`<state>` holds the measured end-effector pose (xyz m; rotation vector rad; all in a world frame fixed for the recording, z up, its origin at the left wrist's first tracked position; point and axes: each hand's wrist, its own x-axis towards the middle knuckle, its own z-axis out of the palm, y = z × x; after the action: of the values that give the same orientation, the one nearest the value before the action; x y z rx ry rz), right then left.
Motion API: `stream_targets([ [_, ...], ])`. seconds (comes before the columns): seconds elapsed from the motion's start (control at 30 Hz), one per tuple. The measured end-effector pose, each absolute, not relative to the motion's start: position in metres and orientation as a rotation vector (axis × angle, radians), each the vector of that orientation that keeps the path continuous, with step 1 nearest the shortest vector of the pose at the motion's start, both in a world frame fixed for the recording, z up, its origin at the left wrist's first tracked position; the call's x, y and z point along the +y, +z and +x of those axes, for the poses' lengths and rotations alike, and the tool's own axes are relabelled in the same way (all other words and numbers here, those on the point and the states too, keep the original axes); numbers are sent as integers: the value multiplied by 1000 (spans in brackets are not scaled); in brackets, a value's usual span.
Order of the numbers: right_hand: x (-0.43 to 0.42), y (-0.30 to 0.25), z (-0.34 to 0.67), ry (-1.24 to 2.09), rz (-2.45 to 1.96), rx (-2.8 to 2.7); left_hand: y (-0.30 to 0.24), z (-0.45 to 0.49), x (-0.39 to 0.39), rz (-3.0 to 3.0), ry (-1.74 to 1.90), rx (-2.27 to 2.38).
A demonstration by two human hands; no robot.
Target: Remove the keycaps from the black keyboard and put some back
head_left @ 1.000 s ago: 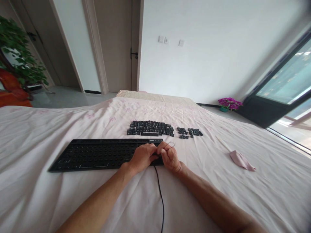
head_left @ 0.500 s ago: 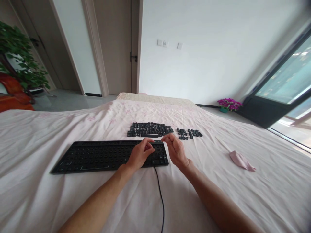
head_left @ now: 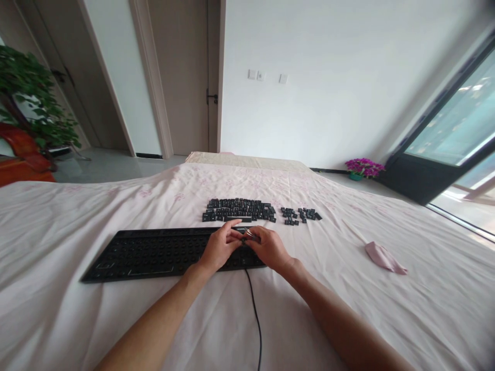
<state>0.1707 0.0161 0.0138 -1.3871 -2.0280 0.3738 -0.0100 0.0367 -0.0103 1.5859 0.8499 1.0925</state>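
Note:
A black keyboard (head_left: 154, 252) lies on the bedspread, most of its keycaps off and its bare key stems showing. Over its right end my two hands meet. My right hand (head_left: 268, 246) is closed on a wire keycap puller (head_left: 251, 235), its thin shiny metal wires pointing toward my left fingers. My left hand (head_left: 221, 245) has thumb and fingers pinched together at the tips of those wires, its index finger raised. A small dark piece seems to sit between the fingertips, too small to make out. Behind the keyboard lie loose black keycaps (head_left: 240, 208) in rows.
A smaller group of keycaps (head_left: 299, 215) lies to the right of the rows. A pink cloth (head_left: 385, 257) rests farther right on the bedspread (head_left: 328, 319). The keyboard's black cable (head_left: 255, 314) runs toward me.
My right hand has moved left and down to meet my left hand, and the puller's metal wires now show. My left hand stays over the keyboard's right end.

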Motion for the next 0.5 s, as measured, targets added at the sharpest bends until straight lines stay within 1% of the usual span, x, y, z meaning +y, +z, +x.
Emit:
stream_targets([
  [0.27,13,19,171,345,-1472,-2074,-11,-9,36,1586,1078,880],
  [0.5,18,18,188,556,-1479,-1961,-9,-8,33,1690,1028,962],
])
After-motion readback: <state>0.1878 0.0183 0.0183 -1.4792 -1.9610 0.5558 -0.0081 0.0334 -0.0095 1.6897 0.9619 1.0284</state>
